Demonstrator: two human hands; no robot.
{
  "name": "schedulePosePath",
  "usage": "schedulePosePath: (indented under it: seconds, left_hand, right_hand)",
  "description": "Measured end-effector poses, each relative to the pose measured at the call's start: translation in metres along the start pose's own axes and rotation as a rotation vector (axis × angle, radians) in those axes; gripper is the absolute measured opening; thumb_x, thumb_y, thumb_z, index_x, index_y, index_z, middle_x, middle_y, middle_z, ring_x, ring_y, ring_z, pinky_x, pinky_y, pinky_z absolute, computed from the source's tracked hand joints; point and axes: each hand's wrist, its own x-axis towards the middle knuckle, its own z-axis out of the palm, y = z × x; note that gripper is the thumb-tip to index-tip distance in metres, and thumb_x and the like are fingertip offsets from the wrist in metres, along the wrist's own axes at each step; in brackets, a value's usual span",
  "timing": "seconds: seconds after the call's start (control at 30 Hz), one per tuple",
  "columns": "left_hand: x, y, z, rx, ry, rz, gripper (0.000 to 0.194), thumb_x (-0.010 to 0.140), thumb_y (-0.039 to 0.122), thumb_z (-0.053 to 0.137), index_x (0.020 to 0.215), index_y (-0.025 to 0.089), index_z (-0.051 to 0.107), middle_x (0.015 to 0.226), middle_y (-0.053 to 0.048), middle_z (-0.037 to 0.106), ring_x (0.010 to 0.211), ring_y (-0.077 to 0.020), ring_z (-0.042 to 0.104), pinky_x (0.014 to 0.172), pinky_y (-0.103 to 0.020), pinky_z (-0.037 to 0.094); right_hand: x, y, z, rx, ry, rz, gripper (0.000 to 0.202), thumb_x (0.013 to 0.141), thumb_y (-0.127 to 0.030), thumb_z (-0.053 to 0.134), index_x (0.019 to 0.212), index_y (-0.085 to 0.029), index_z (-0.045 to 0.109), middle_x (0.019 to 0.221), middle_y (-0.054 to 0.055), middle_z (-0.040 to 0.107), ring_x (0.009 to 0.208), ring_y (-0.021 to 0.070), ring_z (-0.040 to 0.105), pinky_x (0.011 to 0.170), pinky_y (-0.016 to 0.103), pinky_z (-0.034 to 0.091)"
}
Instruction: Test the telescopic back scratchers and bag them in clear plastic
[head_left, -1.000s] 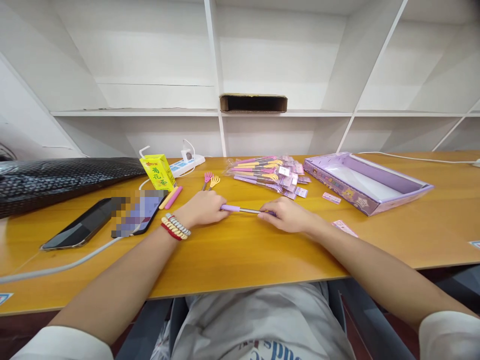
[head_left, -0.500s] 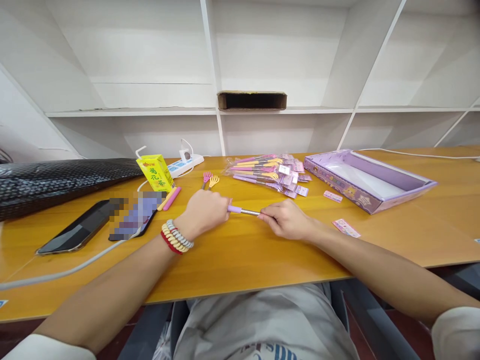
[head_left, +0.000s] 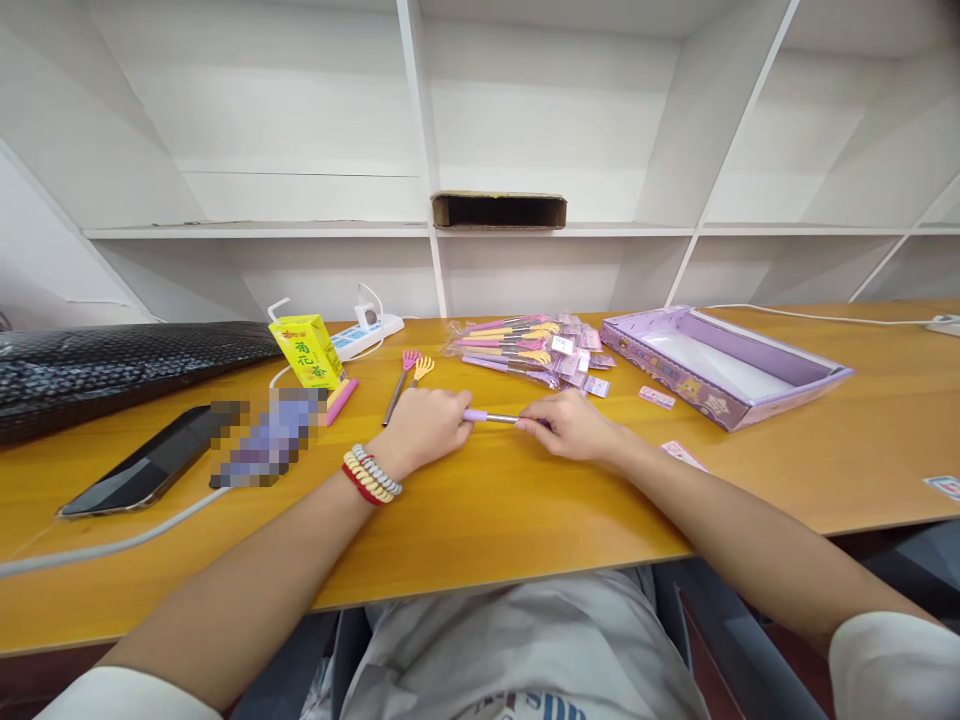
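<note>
A purple-handled stick with a metal shaft spans the gap between my two hands, above the table. My left hand is closed round its purple end. The other end disappears into the closed fingers of my right hand. Just beyond my left hand lie a pink claw-headed stick and a yellow claw-headed stick, both on metal shafts. Farther back is a pile of wrapped pink, yellow and purple sticks.
A purple tray box sits at right, near pink cards. At left are a yellow drink carton, a pink tube, a dark phone, a white cable, a power strip and a black bag.
My left hand has shifted slightly right, uncovering more of the two claw-headed sticks' shafts. Less of the held stick's metal and purple parts shows between my hands. The view has moved slightly.
</note>
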Motion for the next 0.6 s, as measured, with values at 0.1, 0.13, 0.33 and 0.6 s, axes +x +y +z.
schedulePosePath:
  seconds: [0.1,0.13,0.33,0.6]
  left_hand:
    - [0.002,-0.014,0.003,-0.110,0.135,0.045,0.039,0.078,0.037,0.049,0.111,0.018,0.055,0.097,-0.010,0.065,0.087,-0.0256,0.061,0.075,-0.036,0.042]
    - [0.003,-0.021,0.005,-0.152,0.167,0.050,0.046,0.076,0.038,0.052,0.117,0.017,0.051,0.100,-0.010,0.064,0.091,-0.0251,0.059,0.079,-0.036,0.041]
    - [0.003,-0.056,0.017,-0.306,0.170,-0.066,0.064,0.070,0.044,0.059,0.125,0.016,0.042,0.101,-0.006,0.060,0.088,-0.0216,0.057,0.080,-0.033,0.042]
    - [0.003,-0.040,0.015,-0.277,0.210,0.056,0.045,0.076,0.040,0.053,0.114,0.016,0.052,0.101,-0.008,0.061,0.093,-0.0218,0.055,0.085,-0.034,0.040]
  right_hand:
    - [0.001,0.007,-0.002,0.013,0.001,0.024,0.033,0.090,-0.034,0.041,0.078,-0.016,0.066,0.066,0.006,0.064,0.059,0.0124,0.052,0.058,0.024,0.030]
    - [0.001,0.010,-0.003,0.017,0.001,0.035,0.034,0.090,-0.035,0.041,0.077,-0.016,0.066,0.066,0.007,0.064,0.059,0.0125,0.052,0.058,0.024,0.031]
    - [-0.001,0.020,-0.004,0.046,0.046,0.102,0.034,0.089,-0.036,0.042,0.076,-0.015,0.065,0.062,0.005,0.062,0.054,0.0109,0.050,0.056,0.023,0.031]
    - [-0.001,0.021,-0.002,0.079,0.044,0.112,0.030,0.087,-0.037,0.047,0.083,-0.017,0.068,0.069,0.006,0.066,0.059,0.0120,0.055,0.059,0.023,0.035]
